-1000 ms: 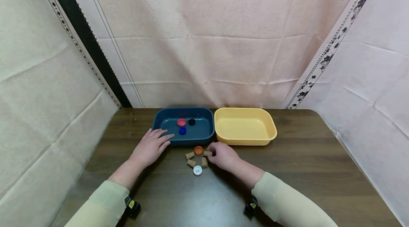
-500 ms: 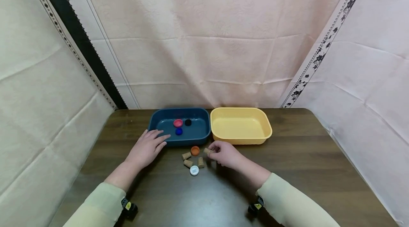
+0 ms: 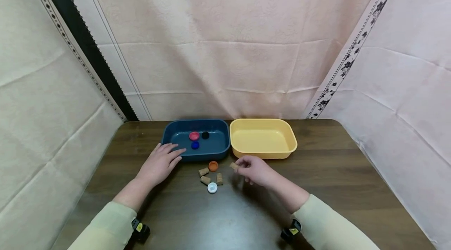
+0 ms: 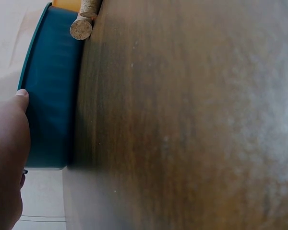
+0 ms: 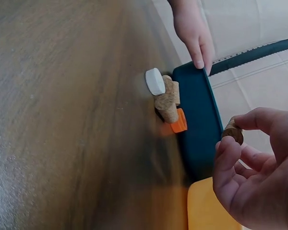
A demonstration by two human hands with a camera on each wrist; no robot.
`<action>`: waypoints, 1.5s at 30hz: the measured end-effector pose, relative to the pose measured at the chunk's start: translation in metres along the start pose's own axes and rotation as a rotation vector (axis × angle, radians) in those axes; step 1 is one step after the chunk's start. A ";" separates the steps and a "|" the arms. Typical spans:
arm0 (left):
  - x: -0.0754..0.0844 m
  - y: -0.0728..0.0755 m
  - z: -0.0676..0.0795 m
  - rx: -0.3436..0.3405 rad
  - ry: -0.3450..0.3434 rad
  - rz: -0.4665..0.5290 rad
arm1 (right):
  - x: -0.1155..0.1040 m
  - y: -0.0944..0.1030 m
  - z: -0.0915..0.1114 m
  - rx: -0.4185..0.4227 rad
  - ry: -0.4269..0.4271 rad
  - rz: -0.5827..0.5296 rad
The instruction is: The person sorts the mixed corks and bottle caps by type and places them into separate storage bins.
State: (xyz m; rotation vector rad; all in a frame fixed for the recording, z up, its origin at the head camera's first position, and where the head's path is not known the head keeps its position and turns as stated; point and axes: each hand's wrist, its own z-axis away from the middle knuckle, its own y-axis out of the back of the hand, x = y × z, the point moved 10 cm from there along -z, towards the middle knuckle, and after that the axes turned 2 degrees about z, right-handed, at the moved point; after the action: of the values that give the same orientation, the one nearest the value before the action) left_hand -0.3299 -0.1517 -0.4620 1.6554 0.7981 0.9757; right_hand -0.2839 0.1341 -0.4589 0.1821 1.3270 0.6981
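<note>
My right hand (image 3: 256,171) pinches a cork (image 5: 233,132) between thumb and fingertips, above the table just in front of the yellow tray (image 3: 263,155). My left hand (image 3: 157,164) lies with fingers spread over the near left rim of the dark blue tray (image 3: 220,152); in the left wrist view its thumb touches that rim. Inside the blue tray are a red cap (image 3: 194,136), a black cap (image 3: 205,135) and a blue cap (image 3: 195,145). On the table before it sit an orange cap (image 3: 213,166), a white cap (image 3: 212,187) and three corks (image 3: 206,180).
The two trays stand side by side at the far edge of the brown wooden table (image 3: 197,222). Pale cloth hangs (image 3: 225,46) behind and on both sides. A small black camera (image 3: 290,231) is strapped on each wrist.
My right hand has picked up a cork from the right of the group and drawn it slightly to the right, away from the others. The left hand stays at the blue tray's rim.
</note>
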 end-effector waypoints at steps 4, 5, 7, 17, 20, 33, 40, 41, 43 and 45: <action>-0.002 -0.001 0.002 -0.001 0.009 0.000 | -0.004 0.005 0.003 0.004 -0.004 -0.002; -0.003 -0.002 0.003 -0.003 0.012 0.002 | -0.005 0.006 0.004 0.005 -0.005 -0.004; -0.004 -0.003 0.004 -0.008 0.018 0.008 | -0.006 0.008 0.004 0.007 -0.005 -0.006; -0.009 -0.005 0.007 -0.012 0.025 0.000 | -0.011 0.019 -0.003 0.012 0.020 -0.013; -0.008 -0.003 0.006 -0.008 0.018 0.001 | -0.015 0.028 -0.007 0.010 0.028 -0.015; -0.003 0.000 0.001 -0.031 0.003 -0.014 | -0.009 0.074 -0.038 0.032 -0.071 -0.108; -0.002 0.001 0.000 -0.046 0.010 -0.023 | -0.002 0.083 -0.060 -0.010 -0.113 -0.116; -0.002 0.000 -0.001 -0.047 0.008 -0.029 | -0.002 0.084 -0.063 -0.015 -0.120 -0.106; -0.002 0.000 -0.001 -0.048 0.005 -0.034 | 0.000 0.084 -0.069 -0.034 -0.133 -0.082; 0.000 -0.001 -0.002 -0.050 0.000 -0.034 | 0.003 0.085 -0.075 -0.045 -0.155 -0.061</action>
State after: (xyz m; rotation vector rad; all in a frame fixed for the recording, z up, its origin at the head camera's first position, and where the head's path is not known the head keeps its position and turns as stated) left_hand -0.3316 -0.1513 -0.4624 1.5942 0.7931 0.9640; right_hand -0.3841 0.1833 -0.4385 0.1559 1.1631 0.6488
